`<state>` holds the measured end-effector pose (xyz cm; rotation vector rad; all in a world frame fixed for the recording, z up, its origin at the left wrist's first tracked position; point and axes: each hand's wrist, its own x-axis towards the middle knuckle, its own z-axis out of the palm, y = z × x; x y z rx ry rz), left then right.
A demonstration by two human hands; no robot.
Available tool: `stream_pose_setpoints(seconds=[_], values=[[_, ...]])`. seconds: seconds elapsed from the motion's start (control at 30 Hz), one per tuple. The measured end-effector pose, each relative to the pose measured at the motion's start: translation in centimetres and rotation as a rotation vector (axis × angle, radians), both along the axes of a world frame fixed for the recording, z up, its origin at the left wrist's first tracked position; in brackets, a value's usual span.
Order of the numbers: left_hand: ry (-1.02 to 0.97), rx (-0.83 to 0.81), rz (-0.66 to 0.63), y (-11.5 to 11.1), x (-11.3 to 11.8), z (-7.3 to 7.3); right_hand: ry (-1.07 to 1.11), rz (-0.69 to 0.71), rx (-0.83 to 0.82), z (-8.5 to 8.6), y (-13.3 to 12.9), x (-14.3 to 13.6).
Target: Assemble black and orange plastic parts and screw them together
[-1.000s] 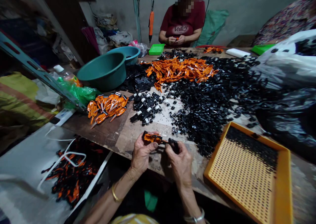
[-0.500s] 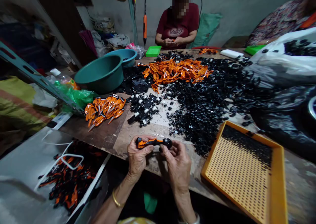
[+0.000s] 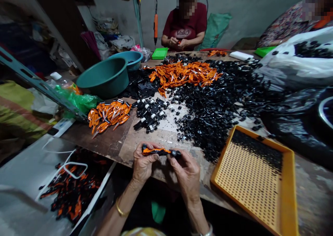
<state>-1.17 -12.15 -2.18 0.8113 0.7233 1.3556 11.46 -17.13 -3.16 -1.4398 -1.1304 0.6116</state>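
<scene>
An orange and black part [image 3: 158,152] is held level between both hands just above the table's front edge. My left hand [image 3: 143,163] grips its left end, thumb along the front. Fingers of my right hand [image 3: 186,170] close round its black right end, which shows a round piece. Beyond my hands lie a cluster of black parts with white pieces [image 3: 149,114], a small orange heap [image 3: 109,116], a larger orange heap [image 3: 184,73] and a wide heap of small black parts [image 3: 208,114].
A yellow perforated tray [image 3: 252,170] with black bits is at right. Teal basins [image 3: 104,78] stand at back left. Below left is a container of orange-black parts [image 3: 75,187]. A person [image 3: 184,24] sits opposite; another is at far right. An orange tool [image 3: 155,26] hangs behind.
The view has shifted slightly. The held part has turned a little, so the round piece at its right end shows more. The person opposite has moved their hands slightly.
</scene>
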Motion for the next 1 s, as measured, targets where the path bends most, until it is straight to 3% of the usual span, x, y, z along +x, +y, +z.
stream_pose_setpoints(seconds=[0.1,0.3,0.53,0.83,1.0], values=[[0.002,-0.047,-0.054,0.3,0.1,0.0,-0.059,0.02,-0.004,-0.4,-0.2,0.1],[-0.012,-0.098,-0.11,0.7,0.6,-0.8,-0.091,-0.099,-0.039,-1.5,-0.2,0.0],[-0.008,-0.227,-0.134,1.5,0.6,-0.4,0.437,0.031,-0.233,-0.6,0.3,-0.2],[-0.023,-0.194,-0.181,0.8,0.6,-0.3,0.35,-0.076,-0.241,-0.7,0.1,-0.8],[-0.109,-0.217,-0.291,1.0,0.5,-0.5,0.712,0.0,-0.302,-0.3,0.3,-1.0]])
